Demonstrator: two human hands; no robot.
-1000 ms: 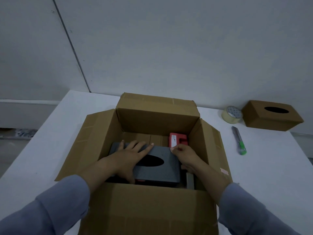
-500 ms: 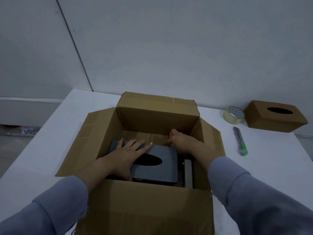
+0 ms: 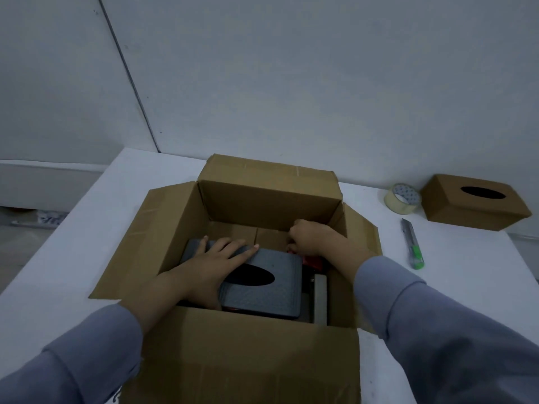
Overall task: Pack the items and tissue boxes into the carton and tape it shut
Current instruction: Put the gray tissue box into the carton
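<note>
An open brown carton (image 3: 242, 354) stands on the white table with all flaps up. Inside lies a dark grey tissue box (image 3: 271, 298) with an oval slot. My left hand (image 3: 217, 259) rests flat on its left half, fingers straight. My right hand (image 3: 309, 237) reaches into the carton's far right corner, fingers curled round a red item (image 3: 312, 261) that it mostly hides. A grey flat item (image 3: 320, 298) stands on edge along the right wall. A brown tissue box (image 3: 475, 202) sits outside on the table at the far right.
A roll of clear tape (image 3: 402, 198) lies beside the brown tissue box. A utility knife (image 3: 411, 243) with a green end lies to the right of the carton. The white table (image 3: 87, 258) ends at the left, near the wall corner.
My right hand moved from the grey tissue box's right edge to the far right corner and now covers the red item. My left hand stayed on the grey tissue box.
</note>
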